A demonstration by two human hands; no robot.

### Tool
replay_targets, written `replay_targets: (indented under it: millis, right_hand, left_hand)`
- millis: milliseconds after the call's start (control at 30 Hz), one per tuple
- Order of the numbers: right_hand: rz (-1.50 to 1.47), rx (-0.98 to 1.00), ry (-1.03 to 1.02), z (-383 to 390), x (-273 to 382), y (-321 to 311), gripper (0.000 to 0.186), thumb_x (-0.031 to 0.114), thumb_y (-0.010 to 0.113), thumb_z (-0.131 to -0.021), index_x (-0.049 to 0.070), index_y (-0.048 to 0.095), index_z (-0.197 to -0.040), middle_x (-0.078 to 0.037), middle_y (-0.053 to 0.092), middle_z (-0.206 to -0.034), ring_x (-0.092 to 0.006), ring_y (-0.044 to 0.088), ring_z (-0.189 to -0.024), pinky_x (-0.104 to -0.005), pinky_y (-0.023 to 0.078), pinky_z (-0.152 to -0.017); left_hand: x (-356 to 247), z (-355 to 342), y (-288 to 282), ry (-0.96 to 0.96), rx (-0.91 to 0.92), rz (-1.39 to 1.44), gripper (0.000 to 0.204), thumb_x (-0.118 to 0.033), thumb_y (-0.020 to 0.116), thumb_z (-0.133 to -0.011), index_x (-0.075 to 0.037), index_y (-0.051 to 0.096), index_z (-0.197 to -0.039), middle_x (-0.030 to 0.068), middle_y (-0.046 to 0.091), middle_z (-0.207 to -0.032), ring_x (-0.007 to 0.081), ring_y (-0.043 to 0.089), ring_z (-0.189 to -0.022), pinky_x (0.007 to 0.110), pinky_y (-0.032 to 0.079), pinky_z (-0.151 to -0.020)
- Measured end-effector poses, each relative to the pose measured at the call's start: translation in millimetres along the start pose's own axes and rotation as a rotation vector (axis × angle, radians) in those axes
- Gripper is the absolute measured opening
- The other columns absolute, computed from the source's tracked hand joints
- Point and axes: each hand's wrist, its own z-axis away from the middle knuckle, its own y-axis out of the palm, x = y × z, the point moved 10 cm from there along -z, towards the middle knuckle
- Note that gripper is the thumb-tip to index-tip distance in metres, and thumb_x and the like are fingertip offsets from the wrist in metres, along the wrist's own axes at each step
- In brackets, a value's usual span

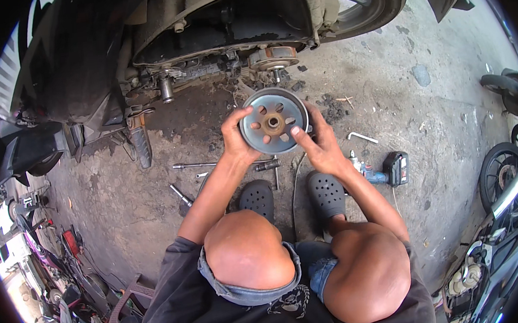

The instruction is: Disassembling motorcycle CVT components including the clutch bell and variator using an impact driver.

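A round metal clutch bell (263,138) with oval holes around a brownish hub is held up in front of my knees, its flat face toward me. My left hand (237,134) grips its left rim, the thumb on the edge. On the other side my right hand (322,144) closes around the rim, with the thumb on the face near the holes. Just beyond the bell, a rusty clutch assembly (273,58) sits on its shaft below the opened scooter drive case (226,29). A bare metal shaft (166,89) sticks out further left.
On the stained concrete floor lie a long socket wrench (202,165), a socket extension (181,195), a white hex key (363,137) and a blue cordless driver (386,172). A rear wheel (380,0) stands at the far right. Motorcycle parts (503,174) line the right side.
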Motion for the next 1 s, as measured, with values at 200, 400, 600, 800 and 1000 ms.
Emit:
replay_targets:
  millis: [200,400,600,800,1000]
  right_hand:
    - [0.002,0.003,-0.049,1.8,-5.0,-22.9,0.058,0.018,0.057,-0.087,-0.005,0.037,-0.137,-0.027,0.057,-0.123,-0.0365,0.056,-0.117,-0.0413,0.041,-0.101]
    - [0.098,0.367,0.004,-18.2,-25.7,16.9,0.056,0.010,0.060,-0.075,-0.007,0.049,-0.128,-0.021,0.065,-0.109,-0.0249,0.061,-0.105,-0.0348,0.045,-0.093]
    - [0.155,0.821,0.000,1.4,-1.8,117.2,0.055,0.014,0.064,-0.075,-0.005,0.052,-0.125,-0.023,0.065,-0.108,-0.0300,0.063,-0.101,-0.0368,0.047,-0.090]
    - [0.251,1.103,0.012,32.4,-10.6,177.5,0.053,0.037,0.072,-0.082,-0.006,0.062,-0.113,-0.015,0.067,-0.096,-0.0220,0.064,-0.085,-0.0359,0.050,-0.076]
    - [0.172,1.122,0.554,8.0,-108.5,211.9,0.032,0.018,0.053,-0.088,-0.005,0.063,-0.107,-0.008,0.060,-0.083,-0.0163,0.056,-0.069,-0.0292,0.048,-0.066]
  left_hand:
    - [10.5,16.1,42.7,0.152,-0.234,-0.426,0.052,-0.042,0.055,-0.093,0.003,0.057,-0.120,0.0164,0.066,-0.103,0.0217,0.067,-0.093,0.035,0.056,-0.077]
    - [24.2,64.5,-31.2,0.169,-0.529,-0.527,0.058,-0.047,0.052,-0.096,0.006,0.057,-0.119,0.0141,0.065,-0.108,0.0198,0.066,-0.092,0.035,0.054,-0.081]
    - [-7.5,203.1,-52.6,0.386,-1.003,-1.237,0.051,-0.043,0.056,-0.095,0.008,0.065,-0.092,0.0197,0.059,-0.066,0.0165,0.047,-0.061,0.037,0.043,-0.060]
    - [-5.9,331.6,-54.8,0.705,-1.385,-1.357,0.034,-0.029,0.059,-0.096,0.004,0.065,-0.094,0.0153,0.056,-0.066,0.0104,0.046,-0.064,0.034,0.043,-0.059]
    - [-8.0,470.5,-108.2,0.670,-1.774,-1.211,0.035,-0.030,0.060,-0.094,0.005,0.067,-0.092,0.0256,0.064,-0.078,0.0302,0.064,-0.068,0.038,0.048,-0.065]
